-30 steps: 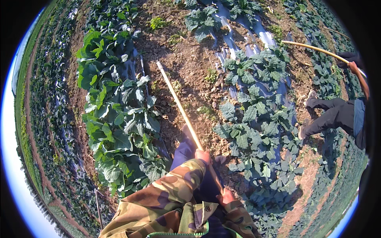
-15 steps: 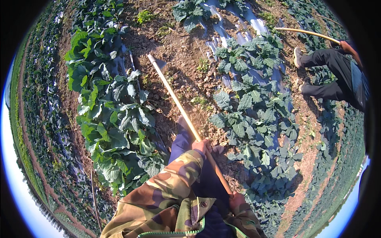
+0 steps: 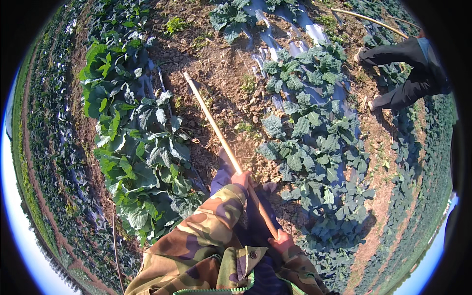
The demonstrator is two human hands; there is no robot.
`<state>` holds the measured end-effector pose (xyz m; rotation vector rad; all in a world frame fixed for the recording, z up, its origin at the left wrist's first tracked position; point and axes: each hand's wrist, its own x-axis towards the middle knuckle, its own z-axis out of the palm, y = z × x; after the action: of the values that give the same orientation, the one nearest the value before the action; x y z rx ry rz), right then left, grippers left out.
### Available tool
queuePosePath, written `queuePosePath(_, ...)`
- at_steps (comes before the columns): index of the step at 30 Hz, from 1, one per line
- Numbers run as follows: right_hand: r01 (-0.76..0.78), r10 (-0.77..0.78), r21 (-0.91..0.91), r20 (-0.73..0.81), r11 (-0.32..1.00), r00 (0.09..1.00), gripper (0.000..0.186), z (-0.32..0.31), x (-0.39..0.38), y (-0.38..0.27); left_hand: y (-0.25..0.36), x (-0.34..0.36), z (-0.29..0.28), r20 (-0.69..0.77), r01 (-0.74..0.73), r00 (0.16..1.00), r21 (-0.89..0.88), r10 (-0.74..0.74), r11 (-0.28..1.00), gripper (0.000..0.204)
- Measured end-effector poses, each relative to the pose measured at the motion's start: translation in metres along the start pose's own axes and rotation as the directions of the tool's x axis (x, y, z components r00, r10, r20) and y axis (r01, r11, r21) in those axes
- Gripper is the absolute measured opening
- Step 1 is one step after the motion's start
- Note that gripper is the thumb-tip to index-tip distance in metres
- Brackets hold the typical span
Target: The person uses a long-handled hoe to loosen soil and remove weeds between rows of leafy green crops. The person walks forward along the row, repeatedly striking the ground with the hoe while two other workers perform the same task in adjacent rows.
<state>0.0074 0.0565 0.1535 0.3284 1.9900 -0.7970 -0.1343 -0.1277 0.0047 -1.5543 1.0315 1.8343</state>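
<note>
My left hand (image 3: 241,179), in a camouflage sleeve, is closed round the middle of a long wooden hoe handle (image 3: 216,128). Lower down, near my body, my right hand (image 3: 281,240) grips the same handle at its lower part. The hoe's far end (image 3: 186,76) lies over dry, clodded soil (image 3: 233,78) between two planted rows; its blade is hard to make out there. My blue trouser leg shows under the handle.
Leafy green plants (image 3: 128,162) line my left, dark crinkled kale (image 3: 305,123) on plastic mulch my right. At right a co-worker (image 3: 398,96) in dark trousers stands with a long-handled tool (image 3: 368,19). A thin stick (image 3: 116,246) shows at lower left; more rows stretch beyond.
The hoe's far end has shifted slightly left in the picture, and its blade shows less than half a second ago. The co-worker has stepped farther up the field, with their tool.
</note>
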Motion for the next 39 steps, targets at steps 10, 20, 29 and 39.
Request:
queuePosePath(10, -0.066, 0.057, -0.1, -0.089, 0.993, 0.994, 0.03, -0.016, 0.041, -0.037, 0.026, 0.009, 0.005, 0.042, -0.143, 0.989, 0.098, 0.14, 0.985, 0.019)
queuePosePath(20, -0.292, 0.298, -0.091, 0.068, 0.952, 0.952, 0.033, -0.029, -0.05, 0.007, -0.005, 0.015, 0.011, 0.061, -0.042, 0.997, -0.016, 0.043, 0.999, 0.021)
queuePosePath(29, -0.238, 0.238, -0.136, -0.011, 0.962, 0.971, 0.03, -0.018, -0.044, 0.032, -0.007, 0.015, 0.005, 0.078, -0.037, 0.996, 0.073, 0.031, 0.997, 0.015)
queuePosePath(39, -0.406, 0.405, -0.256, -0.061, 0.877, 0.912, 0.03, -0.059, -0.145, 0.086, -0.101, -0.014, 0.038, 0.19, 0.175, 0.96, 0.176, -0.208, 0.969, 0.012)
